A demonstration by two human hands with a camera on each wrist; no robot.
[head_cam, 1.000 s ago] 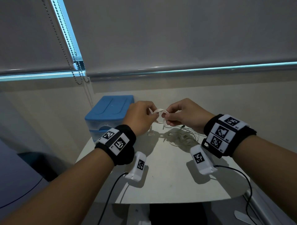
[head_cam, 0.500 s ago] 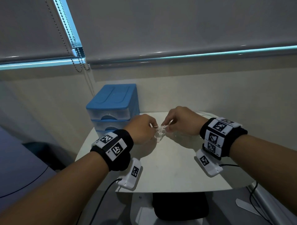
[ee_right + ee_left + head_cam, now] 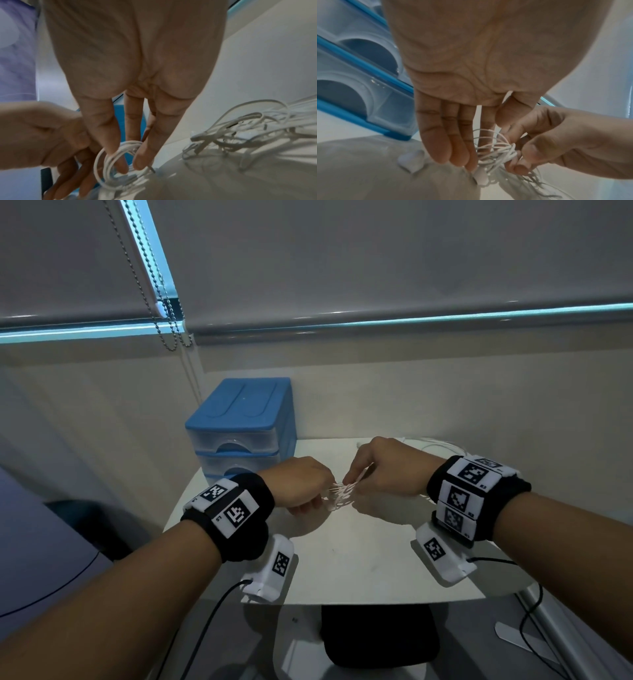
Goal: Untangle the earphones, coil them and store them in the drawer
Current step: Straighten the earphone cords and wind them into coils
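Observation:
White earphones (image 3: 340, 493) hang as a small coil of several loops between my two hands, just above the white table (image 3: 342, 559). My left hand (image 3: 301, 484) has its index finger through the loops (image 3: 494, 148) with the thumb beside them; the other fingers point down. My right hand (image 3: 380, 474) pinches the same coil (image 3: 116, 162) between thumb and fingertips. Two earbuds (image 3: 411, 161) dangle down to the table surface. The blue drawer unit (image 3: 239, 426) stands at the table's back left with both clear drawers closed.
A second loose tangle of white cables (image 3: 240, 128) lies on the table behind my right hand. The wall and window blinds sit close behind the table. Black wrist-camera cables (image 3: 212, 607) hang off the front edge.
Both hands have come down with the coil from chest height to just above the table. The earbuds now reach the surface.

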